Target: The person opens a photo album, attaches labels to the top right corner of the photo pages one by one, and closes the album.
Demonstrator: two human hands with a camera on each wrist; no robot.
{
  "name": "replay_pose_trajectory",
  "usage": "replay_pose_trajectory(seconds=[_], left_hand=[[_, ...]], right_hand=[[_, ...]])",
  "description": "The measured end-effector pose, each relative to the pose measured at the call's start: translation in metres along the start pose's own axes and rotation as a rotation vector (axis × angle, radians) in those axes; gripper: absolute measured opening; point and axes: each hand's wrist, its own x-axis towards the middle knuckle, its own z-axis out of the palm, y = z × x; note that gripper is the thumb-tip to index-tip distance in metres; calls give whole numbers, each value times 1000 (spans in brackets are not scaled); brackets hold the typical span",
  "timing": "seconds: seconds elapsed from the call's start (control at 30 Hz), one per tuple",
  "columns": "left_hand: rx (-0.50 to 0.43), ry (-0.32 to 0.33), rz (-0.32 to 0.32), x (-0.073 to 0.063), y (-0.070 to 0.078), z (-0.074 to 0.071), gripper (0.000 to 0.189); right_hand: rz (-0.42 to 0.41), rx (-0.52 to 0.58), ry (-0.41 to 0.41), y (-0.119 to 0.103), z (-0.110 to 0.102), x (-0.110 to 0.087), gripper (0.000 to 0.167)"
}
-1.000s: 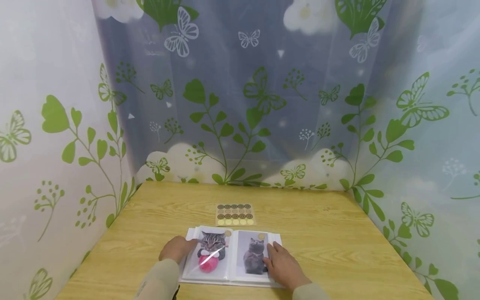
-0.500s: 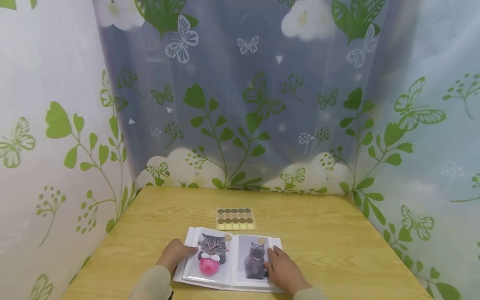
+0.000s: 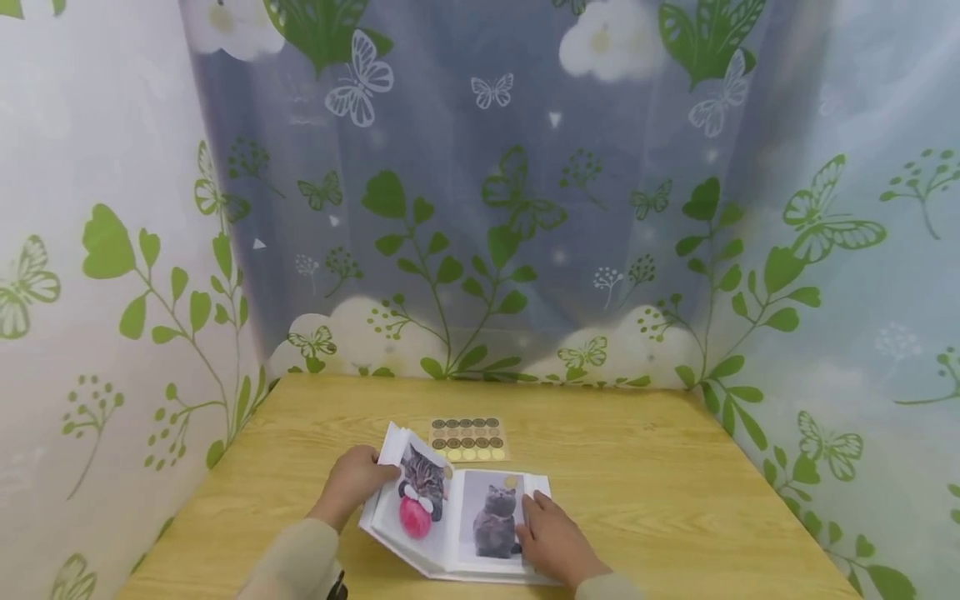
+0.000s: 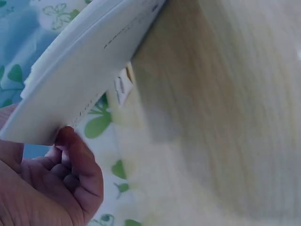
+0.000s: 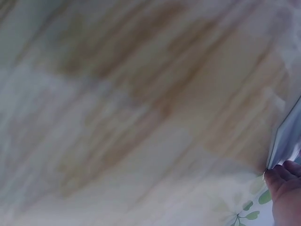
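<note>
A small white photo album point(image 3: 453, 533) lies spread on the table, with a tabby cat and a pink ball pictured on its left page point(image 3: 420, 496) and a grey cat on its right page point(image 3: 491, 517). My left hand point(image 3: 356, 483) pinches the left side, thumb on the page and fingers behind the cover, and that side is tilted up. In the left wrist view, the white back cover point(image 4: 89, 70) shows above the curled fingers point(image 4: 87, 165). My right hand point(image 3: 558, 537) rests on the right page's outer edge; its fingertips show at the album's edge in the right wrist view.
Just behind the album lies a sheet of round stickers point(image 3: 468, 439) in dark, tan and yellow rows. The wood-patterned table point(image 3: 660, 483) is enclosed by printed curtains point(image 3: 465, 208) at the back and on both sides.
My left hand has raised the left side of the album, which now slants upward. The right hand stays at the right edge, and the album sits slightly further left in view.
</note>
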Motion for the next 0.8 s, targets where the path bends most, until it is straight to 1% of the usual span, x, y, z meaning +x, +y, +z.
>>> replay_pose_trajectory(seconds=[0.2,0.33,0.57,0.67,0.8], left_hand=[[-9,-15,9,1,23,5,21],[-21,-14,19,1,33,11,26],[-35,-14,107,-1,48,22,28],[-27,-11,137,-2,53,28,36],[-13,-21,152,-4,57,35,51]], right_hand=[[-8,29,-1,-1,-5,-2,52],[-6,31,-9,0,-5,-2,53],[15,49,-20,0,-4,-2,53],[19,54,-18,1,-4,-2,53],[14,41,-4,4,-6,-3,53]])
